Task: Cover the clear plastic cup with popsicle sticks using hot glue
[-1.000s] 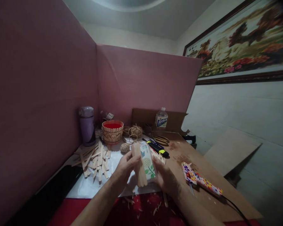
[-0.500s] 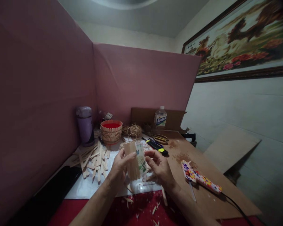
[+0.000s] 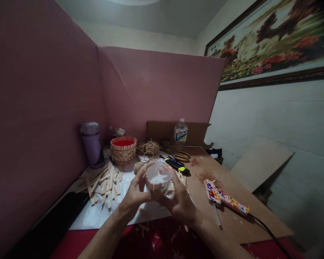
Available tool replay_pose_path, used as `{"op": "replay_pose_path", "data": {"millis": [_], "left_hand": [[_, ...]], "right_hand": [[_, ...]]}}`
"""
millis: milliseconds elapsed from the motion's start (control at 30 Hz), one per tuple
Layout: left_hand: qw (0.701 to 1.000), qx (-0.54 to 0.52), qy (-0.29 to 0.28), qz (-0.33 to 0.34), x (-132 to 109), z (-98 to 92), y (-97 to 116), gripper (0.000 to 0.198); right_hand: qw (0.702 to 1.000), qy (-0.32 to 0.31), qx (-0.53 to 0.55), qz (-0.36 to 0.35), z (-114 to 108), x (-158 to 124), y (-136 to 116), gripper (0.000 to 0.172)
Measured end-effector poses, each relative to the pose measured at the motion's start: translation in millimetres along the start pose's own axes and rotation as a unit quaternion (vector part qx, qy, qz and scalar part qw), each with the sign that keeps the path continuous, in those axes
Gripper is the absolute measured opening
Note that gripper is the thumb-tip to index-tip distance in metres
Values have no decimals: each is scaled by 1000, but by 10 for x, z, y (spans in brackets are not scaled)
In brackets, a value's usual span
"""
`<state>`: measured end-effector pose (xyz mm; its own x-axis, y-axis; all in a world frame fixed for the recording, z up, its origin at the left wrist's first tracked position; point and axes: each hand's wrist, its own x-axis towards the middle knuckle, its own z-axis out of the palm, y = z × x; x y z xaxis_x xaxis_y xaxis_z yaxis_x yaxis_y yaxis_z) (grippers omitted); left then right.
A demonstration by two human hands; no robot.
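The pink cardboard screen [image 3: 156, 90] walls off the back and left of the worktop [image 3: 232, 219], so the stick pile [image 3: 104, 180], the stick-clad red pot [image 3: 123, 149] and the patterned glue gun [image 3: 226, 201] all sit within easy reach. Up front, left hand [image 3: 136, 192] and right hand [image 3: 179, 205] cup a small clear cup [image 3: 158, 180] above the worktop, each grip closed round its sides, open mouth facing the camera, probably for a look inside. Half a second ago it stood upright, sticks and flowered side showing.

Two bare forearms, no sleeves in view; left hand [image 3: 135, 192], right hand [image 3: 179, 203], no rings or watch
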<state>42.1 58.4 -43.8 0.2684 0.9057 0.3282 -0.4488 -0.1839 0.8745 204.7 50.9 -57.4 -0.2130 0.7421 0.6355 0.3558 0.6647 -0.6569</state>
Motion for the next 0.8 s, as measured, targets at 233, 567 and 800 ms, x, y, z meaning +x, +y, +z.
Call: {"op": "replay_pose_path", "data": {"millis": [233,567,800], "left_hand": [[985,148,-37,76,-71,19,-14,83],[931,277,-83,223,-114,68,47,82],[927,276,-84,240,-139,94,53,79]], "right_hand": [[985,34,-69,-152,-95,15,2,66],[976,28,-66,-204,-143,14,-38,64],[974,26,-67,-213,-156,8,-71,66]]}}
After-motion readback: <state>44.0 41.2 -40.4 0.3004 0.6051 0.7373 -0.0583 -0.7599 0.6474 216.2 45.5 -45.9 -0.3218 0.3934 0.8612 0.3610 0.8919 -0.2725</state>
